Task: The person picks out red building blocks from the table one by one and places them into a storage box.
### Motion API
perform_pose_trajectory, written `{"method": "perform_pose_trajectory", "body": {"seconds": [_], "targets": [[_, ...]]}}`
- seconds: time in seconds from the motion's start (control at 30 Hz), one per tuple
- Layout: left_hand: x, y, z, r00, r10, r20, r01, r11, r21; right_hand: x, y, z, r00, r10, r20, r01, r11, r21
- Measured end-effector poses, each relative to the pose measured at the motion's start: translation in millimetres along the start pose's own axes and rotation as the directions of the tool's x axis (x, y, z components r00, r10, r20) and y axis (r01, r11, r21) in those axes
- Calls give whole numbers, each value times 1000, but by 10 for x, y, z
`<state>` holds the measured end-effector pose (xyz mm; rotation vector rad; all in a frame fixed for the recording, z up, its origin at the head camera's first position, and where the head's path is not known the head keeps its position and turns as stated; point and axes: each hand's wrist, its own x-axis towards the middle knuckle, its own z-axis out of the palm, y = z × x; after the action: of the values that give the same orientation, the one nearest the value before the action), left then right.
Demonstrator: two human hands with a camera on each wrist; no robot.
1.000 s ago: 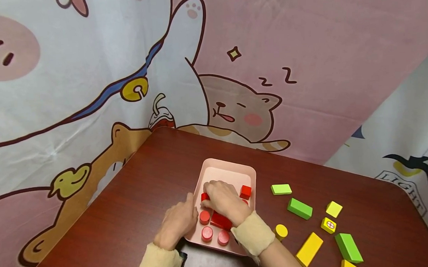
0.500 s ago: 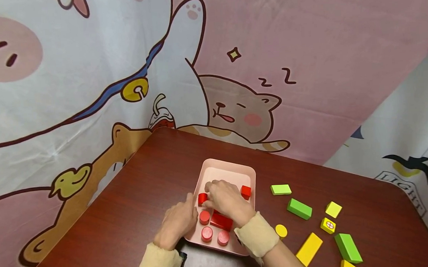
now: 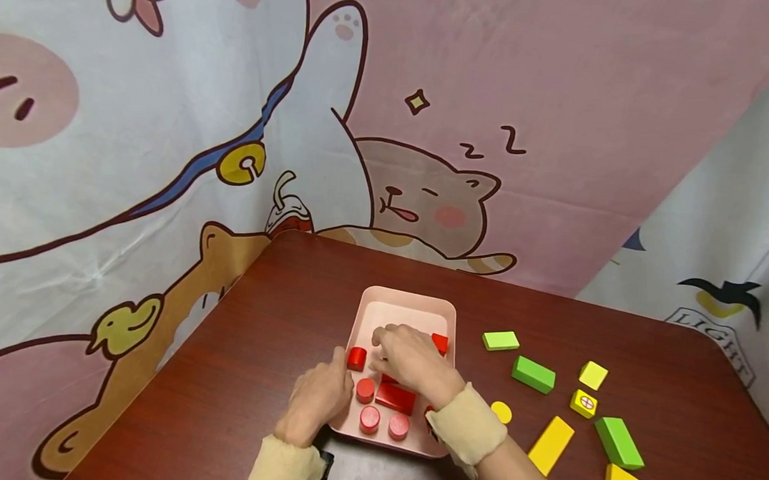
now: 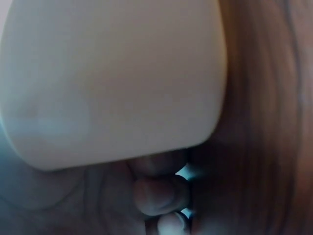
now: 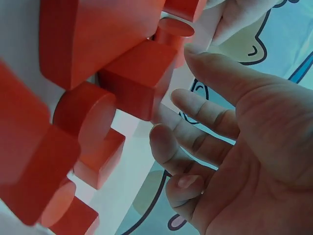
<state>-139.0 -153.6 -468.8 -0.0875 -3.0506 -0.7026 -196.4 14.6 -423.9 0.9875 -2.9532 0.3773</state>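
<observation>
A pink tray (image 3: 406, 296) holds several red blocks. My left hand (image 3: 320, 392) grips its left wall; the left wrist view shows curled fingers (image 4: 161, 193) beside the pale tray wall, though the exact contact is dim. Inside the tray hovers my right hand (image 3: 410, 355), nothing in its grasp, fingers loosely bent. In the right wrist view those fingers lie near a red rectangular block (image 5: 142, 78). A red cylinder (image 3: 357, 358) lies by the left wall, left of the right fingertips. Red discs (image 3: 369, 419) and a long red block (image 3: 396, 397) sit nearer me; other red pieces are partly hidden.
Right of the tray, on the brown table (image 3: 247, 332), lie a light green block (image 3: 500, 341), green blocks (image 3: 533, 374), a yellow cylinder (image 3: 501, 412) and several other yellow pieces (image 3: 551, 445). A cartoon-printed cloth (image 3: 547, 118) hangs behind the table.
My right hand has let go of the red cylinder and drawn slightly right. The cylinder now lies nearer the tray's left wall. My left hand stays at the tray's side.
</observation>
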Motion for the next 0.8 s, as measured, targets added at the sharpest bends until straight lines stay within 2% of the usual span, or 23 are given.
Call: {"method": "perform_pose_trajectory", "body": {"seconds": [0.23,0.37,0.43,0.63,0.7,0.8], "targets": [[69,-45,-53,1000,1,26,0,1000,-31,-45,74,-63,999,-3,-47,4,1000,9],[118,-76,-130,998,-27,65,30,998,-51,-110,99,-176,997,19,-79,-18,1000,17],[137,-97,-187,997,-43,63,45,998,-41,-152,106,-250,995,33,-97,-31,999,23],[194,-129,-408,998,-33,-59,35,999,28,-337,213,-487,982,87,-167,-82,996,37],[226,-103,-473,994,2,-107,5,998,61,-427,303,-580,975,113,-190,-109,994,31],[271,-22,-548,982,93,-163,-76,991,112,-596,490,-718,961,171,-218,-170,985,27]]}}
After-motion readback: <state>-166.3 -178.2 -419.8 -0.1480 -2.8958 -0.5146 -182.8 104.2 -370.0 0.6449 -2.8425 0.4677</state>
